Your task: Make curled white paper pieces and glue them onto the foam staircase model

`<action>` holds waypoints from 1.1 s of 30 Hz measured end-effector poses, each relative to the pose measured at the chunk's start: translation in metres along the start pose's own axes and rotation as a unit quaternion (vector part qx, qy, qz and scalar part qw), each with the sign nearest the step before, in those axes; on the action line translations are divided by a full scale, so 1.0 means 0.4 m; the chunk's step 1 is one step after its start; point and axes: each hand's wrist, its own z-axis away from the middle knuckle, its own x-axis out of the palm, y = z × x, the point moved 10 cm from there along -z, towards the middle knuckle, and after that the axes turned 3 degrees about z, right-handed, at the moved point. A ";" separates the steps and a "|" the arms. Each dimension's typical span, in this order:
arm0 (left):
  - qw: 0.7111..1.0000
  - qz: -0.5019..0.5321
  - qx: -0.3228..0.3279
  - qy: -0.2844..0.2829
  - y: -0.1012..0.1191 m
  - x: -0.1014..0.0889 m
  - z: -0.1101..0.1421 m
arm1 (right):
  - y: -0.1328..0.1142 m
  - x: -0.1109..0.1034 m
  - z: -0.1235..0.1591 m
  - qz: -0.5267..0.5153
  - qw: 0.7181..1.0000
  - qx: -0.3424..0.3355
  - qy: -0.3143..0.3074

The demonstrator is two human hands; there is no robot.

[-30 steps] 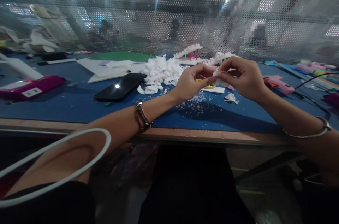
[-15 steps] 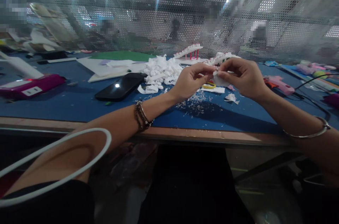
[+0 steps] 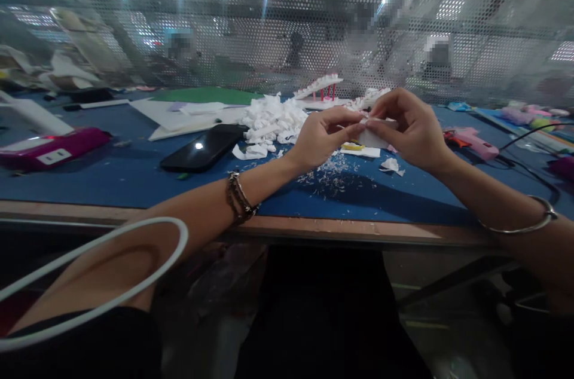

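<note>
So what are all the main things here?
Paper piece: one, white, between fingertips
Paper heap: one, white, centre
Phone: one, black, beside heap
Purple device: one, purple, far left
Green sheet: one, green, back left
Glue gun: one, pink, right
Staircase model: one, white-red, back
Paper shreds: many, white, below hands
Cable loop: one, white, lower left
Table: one, blue, underneath
Mesh screen: one, grey, behind table
Left hand: one, bare, centre
Right hand: one, bare, centre right

Black phone; purple box
</note>
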 end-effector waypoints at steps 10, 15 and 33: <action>0.996 0.063 -0.061 -0.026 -0.029 0.008 -0.005 | -0.072 -0.004 -0.003 0.107 0.986 -0.109 -0.062; 0.995 0.050 -0.077 -0.049 -0.037 0.016 -0.003 | -0.098 -0.003 0.005 0.169 0.971 -0.152 -0.076; 0.996 0.020 -0.060 -0.070 -0.034 0.028 0.002 | -0.073 -0.002 0.000 0.189 0.971 -0.125 -0.074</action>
